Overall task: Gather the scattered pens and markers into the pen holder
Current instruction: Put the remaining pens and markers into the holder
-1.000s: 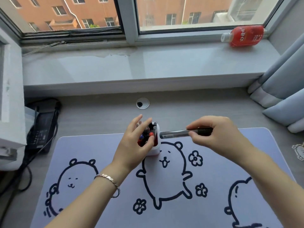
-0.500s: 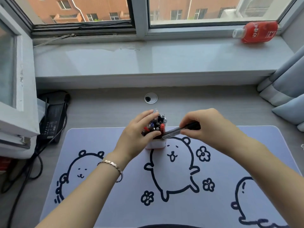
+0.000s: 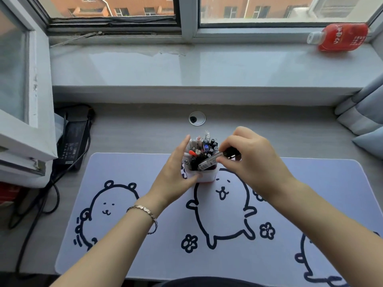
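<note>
A white pen holder (image 3: 208, 176) stands at the far edge of the desk mat, packed with several pens and markers (image 3: 204, 149). My left hand (image 3: 176, 175) wraps its left side, thumb on the front wall, fingers up along the rim. My right hand (image 3: 251, 162) pinches a black and grey marker (image 3: 215, 160), tilted down to the left. The marker's lower end sits at the holder's right front rim, among the other pens.
The lilac desk mat (image 3: 145, 235) with bear drawings covers the grey desk. A cable grommet (image 3: 197, 118) lies behind the holder. A black power adapter (image 3: 72, 141) and cables sit at the left. A red bottle (image 3: 339, 37) lies on the windowsill, curtains (image 3: 364, 112) at right.
My right hand carried the marker from level and beside the holder to tilted with its end at the holder's rim. My left hand slid from over the pens to the holder's side.
</note>
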`<state>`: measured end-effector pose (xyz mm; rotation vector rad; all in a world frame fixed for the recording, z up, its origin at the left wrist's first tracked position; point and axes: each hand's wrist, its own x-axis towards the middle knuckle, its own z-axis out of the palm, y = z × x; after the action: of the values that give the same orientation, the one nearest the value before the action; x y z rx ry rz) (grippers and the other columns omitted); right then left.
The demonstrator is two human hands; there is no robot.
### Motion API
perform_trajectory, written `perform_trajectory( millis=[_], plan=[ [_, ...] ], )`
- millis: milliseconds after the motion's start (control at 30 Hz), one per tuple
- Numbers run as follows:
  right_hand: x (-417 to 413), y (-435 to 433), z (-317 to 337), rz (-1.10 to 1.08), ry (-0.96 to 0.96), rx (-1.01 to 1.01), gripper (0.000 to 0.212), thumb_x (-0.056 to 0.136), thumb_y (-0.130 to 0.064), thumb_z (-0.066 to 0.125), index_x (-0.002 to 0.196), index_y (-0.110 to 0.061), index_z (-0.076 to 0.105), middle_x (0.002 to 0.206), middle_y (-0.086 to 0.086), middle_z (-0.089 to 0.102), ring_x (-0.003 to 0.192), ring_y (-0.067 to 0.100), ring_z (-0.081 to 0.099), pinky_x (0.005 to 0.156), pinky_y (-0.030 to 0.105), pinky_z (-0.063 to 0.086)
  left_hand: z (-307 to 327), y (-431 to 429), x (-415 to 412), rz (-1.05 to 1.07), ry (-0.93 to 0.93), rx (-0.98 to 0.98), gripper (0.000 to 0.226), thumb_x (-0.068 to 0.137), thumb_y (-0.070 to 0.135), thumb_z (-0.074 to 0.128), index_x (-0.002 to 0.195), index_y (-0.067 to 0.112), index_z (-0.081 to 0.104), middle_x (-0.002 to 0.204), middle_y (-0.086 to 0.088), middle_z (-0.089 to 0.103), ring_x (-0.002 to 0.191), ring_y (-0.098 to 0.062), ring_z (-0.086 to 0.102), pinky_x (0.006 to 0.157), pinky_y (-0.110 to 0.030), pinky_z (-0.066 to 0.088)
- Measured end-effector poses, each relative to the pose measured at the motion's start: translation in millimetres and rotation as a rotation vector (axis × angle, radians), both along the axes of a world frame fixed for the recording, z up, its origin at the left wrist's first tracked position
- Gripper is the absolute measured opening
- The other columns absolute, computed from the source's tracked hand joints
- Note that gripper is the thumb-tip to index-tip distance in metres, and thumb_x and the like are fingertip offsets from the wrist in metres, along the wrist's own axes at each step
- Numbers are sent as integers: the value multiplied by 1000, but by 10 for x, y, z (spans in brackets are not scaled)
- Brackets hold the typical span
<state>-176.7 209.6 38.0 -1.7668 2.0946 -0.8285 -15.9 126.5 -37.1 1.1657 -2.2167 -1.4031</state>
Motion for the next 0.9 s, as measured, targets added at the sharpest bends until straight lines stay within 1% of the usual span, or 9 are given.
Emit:
perform_trajectory(
  millis=[67,133,233,367,433,500,600,767,900],
  plan=[
    [12,-7,-9,9,5,5,7,76,-6,70,80,-8,65,76,-5,43,65,16,50,63,24,44,-31,-26,-46,49,22,47,102,66,11,79,137,44,13,131,10,38,122,-6,37,94,-12,32],
    [32,2,-11,-1,25,0,5,77,-7,69,80,-7,65,76,-4,42,62,21,50,60,31,45,-44,-74,-87,84,28,101,107,61,9,82,139,41,16,134,8,35,124,-4,32,99,-19,28],
    [122,18,-43,-8,96,-89,3,77,-5,63,79,-4,65,74,4,46,60,31,56,51,40,50,-63,-136,-113,112,25,166,103,57,11,85,137,35,26,135,6,46,117,-12,49,95,-23,38],
    [328,-66,-301,53,230,-66,7,67,-4,64,74,-3,63,72,12,55,56,31,54,40,35,47,-114,-148,-110,124,43,169,85,53,20,86,124,40,43,118,7,61,106,-16,59,94,-35,50],
    [406,-133,-471,62,255,-46,24,61,2,73,79,-6,60,73,10,57,59,30,56,39,31,45,-125,-135,-107,119,67,193,74,56,21,81,117,44,47,111,7,63,99,-15,61,90,-35,53],
    [398,-185,-542,31,110,-82,32,67,-1,70,93,-11,54,80,10,61,70,23,55,50,34,47,-137,-138,-101,113,84,222,68,59,17,79,111,50,49,103,10,62,93,-14,60,84,-29,54],
    [296,-169,-532,-34,-128,-255,18,84,-16,58,99,-6,60,86,10,67,78,13,51,68,27,46,-184,-147,-97,96,57,165,81,56,27,84,124,43,43,120,14,59,109,-11,56,92,-28,48],
    [247,-276,-839,-35,186,-418,25,90,-22,55,105,-7,68,106,13,69,99,20,52,83,34,42,-174,-147,-97,96,75,148,81,57,25,85,124,42,43,120,17,58,109,-6,56,88,-16,46],
    [278,-94,-1112,-35,239,-391,30,96,-21,41,121,-13,55,132,14,52,127,26,39,99,36,34,-192,-150,-86,88,102,153,79,57,30,85,124,42,43,121,12,60,109,-12,59,93,-32,50]
  ],
)
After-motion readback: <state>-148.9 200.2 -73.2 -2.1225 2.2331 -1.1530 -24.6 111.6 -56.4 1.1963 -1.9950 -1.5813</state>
